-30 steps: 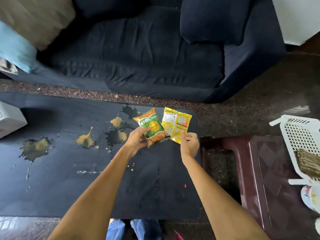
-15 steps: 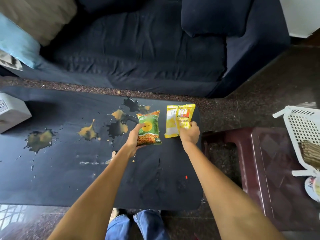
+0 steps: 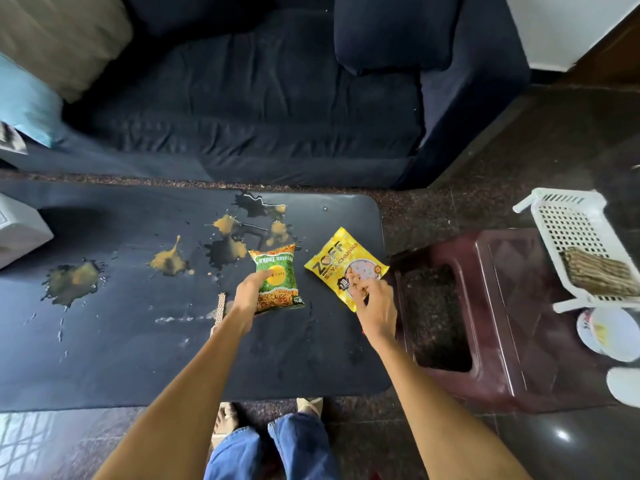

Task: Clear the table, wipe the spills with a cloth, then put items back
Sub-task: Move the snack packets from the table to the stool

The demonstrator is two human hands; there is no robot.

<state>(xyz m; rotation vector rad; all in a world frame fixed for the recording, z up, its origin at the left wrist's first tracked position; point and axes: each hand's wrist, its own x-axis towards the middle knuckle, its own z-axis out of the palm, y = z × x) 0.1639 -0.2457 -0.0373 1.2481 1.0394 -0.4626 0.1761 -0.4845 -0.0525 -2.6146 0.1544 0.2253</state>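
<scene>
spills (image 3: 168, 262) of yellow-brown liquid blot the dark surface (image 3: 104, 358) to our left. our left hand (image 3: 250, 296) grips the green snack packet (image 3: 279, 279); our right hand (image 3: 373, 302) pinches the yellow snack packet (image 3: 337, 261) near the surface's right edge. beside it, a maroon stool (image 3: 502, 323) carries a white basket (image 3: 568, 223).

You have two snack packets: one green packet (image 3: 278, 278) under your left fingers (image 3: 260, 276) and one yellow packet (image 3: 346, 266) under your right fingers (image 3: 354, 279). Left of them, five or so yellow-brown spills (image 3: 71, 282) mark the one dark surface (image 3: 121, 358).
</scene>
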